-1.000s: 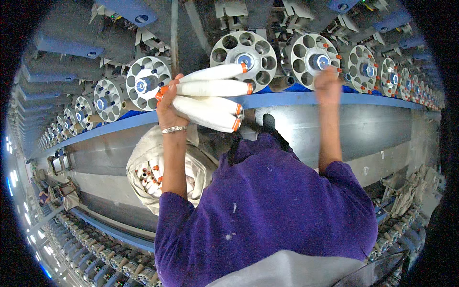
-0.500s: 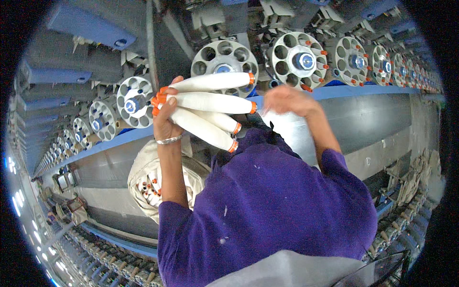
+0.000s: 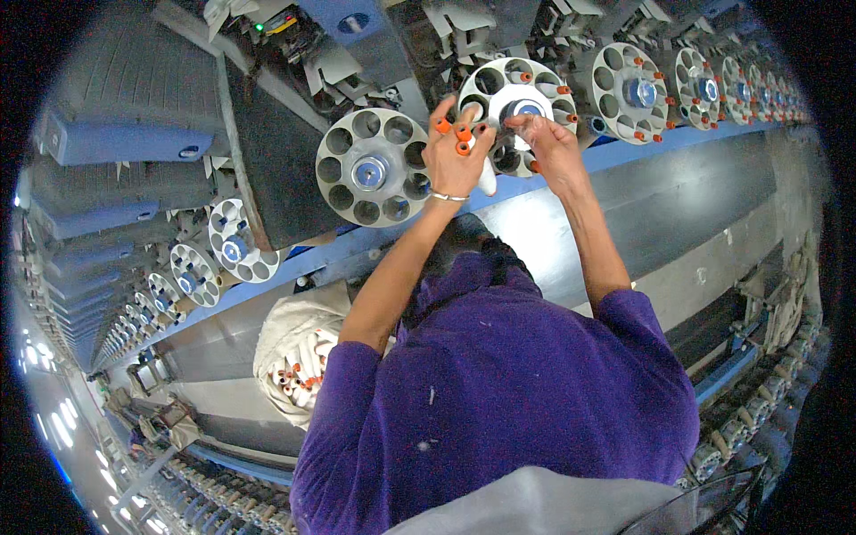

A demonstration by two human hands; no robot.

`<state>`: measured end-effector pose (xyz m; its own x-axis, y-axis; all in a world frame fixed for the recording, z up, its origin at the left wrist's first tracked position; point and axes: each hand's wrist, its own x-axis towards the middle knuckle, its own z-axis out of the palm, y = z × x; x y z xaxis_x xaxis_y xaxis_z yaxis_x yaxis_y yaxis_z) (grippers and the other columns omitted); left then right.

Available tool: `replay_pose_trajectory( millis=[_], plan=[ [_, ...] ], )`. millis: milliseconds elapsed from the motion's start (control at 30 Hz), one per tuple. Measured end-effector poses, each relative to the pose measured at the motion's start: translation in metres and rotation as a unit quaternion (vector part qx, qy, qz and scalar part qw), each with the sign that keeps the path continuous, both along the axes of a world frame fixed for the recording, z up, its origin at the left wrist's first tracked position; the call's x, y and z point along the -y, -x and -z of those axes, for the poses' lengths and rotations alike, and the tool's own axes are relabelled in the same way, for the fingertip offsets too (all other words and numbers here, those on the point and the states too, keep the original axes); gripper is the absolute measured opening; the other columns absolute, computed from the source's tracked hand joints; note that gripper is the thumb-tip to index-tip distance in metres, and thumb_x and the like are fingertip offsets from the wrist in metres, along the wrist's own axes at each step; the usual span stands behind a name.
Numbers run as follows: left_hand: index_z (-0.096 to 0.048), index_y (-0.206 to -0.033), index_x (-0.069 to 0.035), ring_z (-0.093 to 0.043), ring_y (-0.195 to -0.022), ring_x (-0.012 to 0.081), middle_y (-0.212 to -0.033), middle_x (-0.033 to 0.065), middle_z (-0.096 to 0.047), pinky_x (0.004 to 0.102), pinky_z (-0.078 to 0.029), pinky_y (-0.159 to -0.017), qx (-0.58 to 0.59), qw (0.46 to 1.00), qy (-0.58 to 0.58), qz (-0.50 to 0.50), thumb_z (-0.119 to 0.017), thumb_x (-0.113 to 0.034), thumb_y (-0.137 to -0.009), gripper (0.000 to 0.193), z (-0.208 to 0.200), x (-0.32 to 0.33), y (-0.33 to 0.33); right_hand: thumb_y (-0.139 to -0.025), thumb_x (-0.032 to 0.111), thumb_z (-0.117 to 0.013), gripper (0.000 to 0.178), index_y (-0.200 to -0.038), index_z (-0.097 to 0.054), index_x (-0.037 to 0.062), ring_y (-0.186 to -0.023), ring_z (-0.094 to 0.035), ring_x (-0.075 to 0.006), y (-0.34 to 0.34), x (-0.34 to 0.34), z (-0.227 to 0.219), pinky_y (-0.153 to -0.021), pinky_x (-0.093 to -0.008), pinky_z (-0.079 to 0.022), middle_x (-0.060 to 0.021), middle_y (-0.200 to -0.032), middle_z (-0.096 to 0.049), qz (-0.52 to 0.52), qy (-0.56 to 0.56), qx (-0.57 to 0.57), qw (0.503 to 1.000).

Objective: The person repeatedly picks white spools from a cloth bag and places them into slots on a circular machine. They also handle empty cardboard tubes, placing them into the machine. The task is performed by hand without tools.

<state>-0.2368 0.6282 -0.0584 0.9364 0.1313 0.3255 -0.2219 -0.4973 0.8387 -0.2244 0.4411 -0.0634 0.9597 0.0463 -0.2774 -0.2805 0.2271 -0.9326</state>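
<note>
My left hand [image 3: 453, 165] is closed around several yarn bobbins, white yarn on tubes with orange ends [image 3: 463, 147]. One white yarn body [image 3: 487, 180] shows below its fingers; the hand hides most of the others. It is held at the near left side of a round grey bobbin magazine [image 3: 510, 96] with holes around its rim. Some of those holes carry orange-tipped tubes [image 3: 562, 90]. My right hand [image 3: 553, 150] is over the magazine's blue and silver hub, thumb and fingertips pinched together. What they pinch, perhaps something thin, cannot be made out.
To the left stands another magazine [image 3: 357, 155] with bare holes, and a row of them runs along the machine both ways. A blue rail [image 3: 615, 164] passes below them, above a shiny metal panel [image 3: 571, 245]. At lower left sits a cream cloth bag [image 3: 276, 332] of bobbins.
My view has shifted along the machine. Both hands have come together at the magazine on the right. The bobbins, fanned out sideways before, are now turned and mostly hidden by my left hand.
</note>
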Motion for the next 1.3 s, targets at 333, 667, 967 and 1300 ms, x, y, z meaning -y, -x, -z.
replay_pose_trajectory(
  millis=[333,667,967,1300],
  plan=[
    [-0.058,-0.111,-0.006,-0.054,-0.118,0.0303,-0.123,0.0171,-0.057,0.0413,-0.046,-0.097,-0.239,0.857,0.35,0.292,-0.05,-0.038,-0.098,0.035,-0.116,-0.112,-0.002,-0.091,0.026,-0.061,0.025,-0.102,-0.062,0.0037,-0.072,-0.052,-0.0082,-0.007,-0.038,-0.09,-0.065,-0.0245,-0.044,-0.0037,-0.085,-0.06,-0.119,0.186,0.379,0.899],
    [-0.054,-0.092,-0.004,-0.05,-0.122,0.0401,-0.119,0.0172,-0.053,0.0526,-0.044,-0.099,-0.207,0.834,0.484,0.165,-0.048,-0.042,-0.098,0.038,-0.125,-0.148,0.02,-0.091,0.011,-0.054,0.003,-0.088,-0.054,0.0096,-0.055,-0.042,-0.0076,-0.011,0.093,0.029,-0.049,-0.0217,-0.035,0.0043,-0.066,-0.044,0.053,-0.485,0.039,0.872],
    [-0.055,-0.089,-0.005,-0.053,-0.118,0.0387,-0.116,0.0179,-0.053,0.0535,-0.047,-0.095,-0.196,0.845,0.485,0.114,-0.052,-0.043,-0.095,0.039,-0.121,-0.128,0.019,-0.093,0.023,-0.058,0.033,-0.121,-0.055,0.0073,-0.063,-0.044,-0.0064,0.017,-0.027,-0.021,-0.055,-0.021,-0.038,0.0026,-0.08,-0.054,-0.332,-0.199,0.023,0.922],
    [-0.054,-0.088,-0.005,-0.053,-0.118,0.0392,-0.114,0.0163,-0.055,0.055,-0.047,-0.094,-0.195,0.833,0.509,0.1,-0.052,-0.044,-0.095,0.04,-0.116,-0.148,0.036,-0.088,0.006,-0.047,0.014,-0.074,-0.051,0.0056,-0.061,-0.047,-0.0122,-0.024,0.071,-0.063,-0.063,-0.0285,-0.041,-0.0037,-0.066,-0.048,-0.004,-0.503,0.205,0.839]
  ],
)
